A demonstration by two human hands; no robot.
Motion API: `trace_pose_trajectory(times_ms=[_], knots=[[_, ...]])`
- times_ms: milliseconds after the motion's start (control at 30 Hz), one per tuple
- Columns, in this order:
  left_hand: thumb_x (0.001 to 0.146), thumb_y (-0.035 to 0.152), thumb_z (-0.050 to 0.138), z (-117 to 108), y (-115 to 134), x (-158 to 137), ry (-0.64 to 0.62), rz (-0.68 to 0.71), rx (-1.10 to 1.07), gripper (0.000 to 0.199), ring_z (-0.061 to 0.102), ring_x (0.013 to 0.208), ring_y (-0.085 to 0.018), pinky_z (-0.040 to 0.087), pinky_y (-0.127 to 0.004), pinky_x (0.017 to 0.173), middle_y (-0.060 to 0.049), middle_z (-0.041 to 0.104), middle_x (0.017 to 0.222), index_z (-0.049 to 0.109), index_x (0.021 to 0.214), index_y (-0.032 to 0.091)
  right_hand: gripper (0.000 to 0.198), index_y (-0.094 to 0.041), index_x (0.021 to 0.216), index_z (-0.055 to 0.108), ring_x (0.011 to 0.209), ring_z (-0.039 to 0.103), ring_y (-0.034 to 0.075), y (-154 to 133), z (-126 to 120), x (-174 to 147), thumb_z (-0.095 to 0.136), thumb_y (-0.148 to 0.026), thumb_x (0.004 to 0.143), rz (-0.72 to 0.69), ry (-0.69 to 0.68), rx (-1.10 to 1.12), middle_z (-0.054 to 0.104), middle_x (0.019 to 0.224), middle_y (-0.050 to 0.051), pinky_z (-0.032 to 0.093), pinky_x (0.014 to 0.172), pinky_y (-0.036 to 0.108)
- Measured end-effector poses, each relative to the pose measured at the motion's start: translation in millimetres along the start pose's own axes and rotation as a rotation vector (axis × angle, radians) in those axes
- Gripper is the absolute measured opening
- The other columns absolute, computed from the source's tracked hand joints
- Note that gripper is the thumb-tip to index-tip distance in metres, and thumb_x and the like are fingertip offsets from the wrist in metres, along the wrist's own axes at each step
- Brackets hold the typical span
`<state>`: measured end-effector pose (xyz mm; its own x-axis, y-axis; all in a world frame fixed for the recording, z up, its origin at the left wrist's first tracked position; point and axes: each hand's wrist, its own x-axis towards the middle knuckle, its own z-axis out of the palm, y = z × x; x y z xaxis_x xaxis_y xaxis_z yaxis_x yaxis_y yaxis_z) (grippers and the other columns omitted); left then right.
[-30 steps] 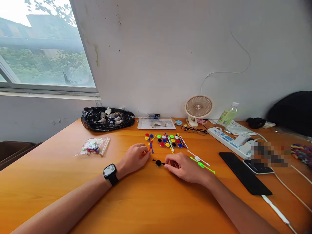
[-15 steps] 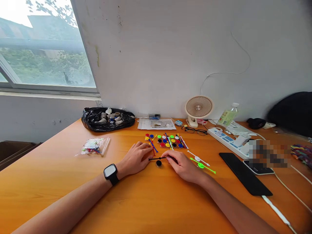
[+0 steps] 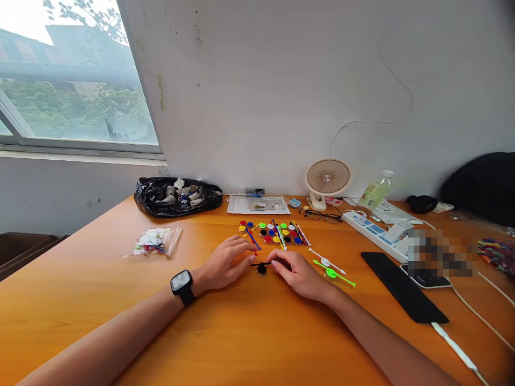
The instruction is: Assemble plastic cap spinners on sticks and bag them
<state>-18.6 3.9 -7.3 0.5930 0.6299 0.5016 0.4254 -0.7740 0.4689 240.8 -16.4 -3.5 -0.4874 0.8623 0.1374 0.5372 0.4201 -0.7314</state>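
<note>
A small black disc (image 3: 262, 269) with a thin black stick (image 3: 257, 264) lies on the orange table (image 3: 241, 332) between my two hands. My right hand (image 3: 300, 273) pinches the right end of the stick with its fingertips. My left hand (image 3: 225, 261), a smartwatch on its wrist, rests with its fingers beside the stick's left end, and I cannot tell whether they touch it. Just behind lies a cluster of coloured discs and sticks (image 3: 276, 231). A white disc-and-stick piece (image 3: 326, 261) and a green one (image 3: 333, 273) lie to the right of my right hand.
A black bag of small parts (image 3: 177, 195) and a clear plastic packet (image 3: 155, 241) lie at the left. A small fan (image 3: 326, 179), glasses (image 3: 321, 215), a bottle (image 3: 376, 190), a power strip (image 3: 376, 231) and two phones (image 3: 404, 287) crowd the right side.
My right hand lifted the black stick off the disc, then brought it back over the disc. My left hand slid slightly toward the stick.
</note>
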Motion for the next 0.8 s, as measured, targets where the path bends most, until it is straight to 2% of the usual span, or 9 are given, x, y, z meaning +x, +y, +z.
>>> trace_pose_trajectory(times_ms=[100, 200, 367, 633, 800], knots=[[0.102, 0.036, 0.061, 2.8, 6.3, 0.4, -0.057, 0.086, 0.006, 0.025, 0.067, 0.105, -0.024, 0.054, -0.039, 0.096, -0.009, 0.076, 0.112, 0.073, 0.121, 0.025, 0.024, -0.021, 0.102, 0.068, 0.072, 0.049, 0.016, -0.7, 1.0, 0.3, 0.049, -0.036, 0.105, 0.018, -0.019, 0.029, 0.060, 0.081, -0.001, 0.036, 0.066, 0.027], [0.101, 0.035, 0.062, 6.4, 6.8, 0.2, -0.087, 0.111, 0.019, 0.024, 0.069, 0.099, -0.023, 0.055, -0.037, 0.091, -0.010, 0.076, 0.108, 0.075, 0.118, 0.025, 0.025, -0.021, 0.101, 0.068, 0.069, 0.047, 0.015, -1.8, 1.4, 0.4, 0.050, -0.037, 0.104, 0.037, -0.049, 0.052, 0.057, 0.078, -0.002, 0.034, 0.063, 0.027], [0.104, 0.028, 0.055, 8.8, 3.4, -1.2, -0.115, 0.111, 0.058, 0.024, 0.069, 0.090, -0.021, 0.053, -0.034, 0.083, -0.007, 0.076, 0.097, 0.075, 0.116, 0.025, 0.022, -0.021, 0.104, 0.067, 0.067, 0.044, 0.015, -4.4, 1.2, 0.7, 0.053, -0.038, 0.102, 0.071, -0.045, 0.083, 0.052, 0.074, -0.003, 0.033, 0.061, 0.027], [0.103, 0.023, 0.054, 10.3, 0.7, -2.1, -0.122, 0.095, 0.075, 0.026, 0.069, 0.091, -0.021, 0.052, -0.033, 0.083, -0.006, 0.076, 0.099, 0.072, 0.120, 0.024, 0.019, -0.021, 0.103, 0.065, 0.071, 0.045, 0.015, 1.4, 3.6, 0.2, 0.055, -0.037, 0.101, 0.043, -0.055, 0.117, 0.053, 0.077, -0.003, 0.034, 0.063, 0.027], [0.104, 0.025, 0.053, 11.6, 0.0, -3.1, -0.135, 0.076, 0.083, 0.025, 0.069, 0.091, -0.021, 0.052, -0.033, 0.082, -0.006, 0.076, 0.099, 0.073, 0.119, 0.023, 0.017, -0.021, 0.111, 0.060, 0.071, 0.044, 0.015, 3.2, 5.6, 0.5, 0.056, -0.035, 0.101, 0.048, -0.032, 0.122, 0.048, 0.075, -0.005, 0.034, 0.063, 0.027]])
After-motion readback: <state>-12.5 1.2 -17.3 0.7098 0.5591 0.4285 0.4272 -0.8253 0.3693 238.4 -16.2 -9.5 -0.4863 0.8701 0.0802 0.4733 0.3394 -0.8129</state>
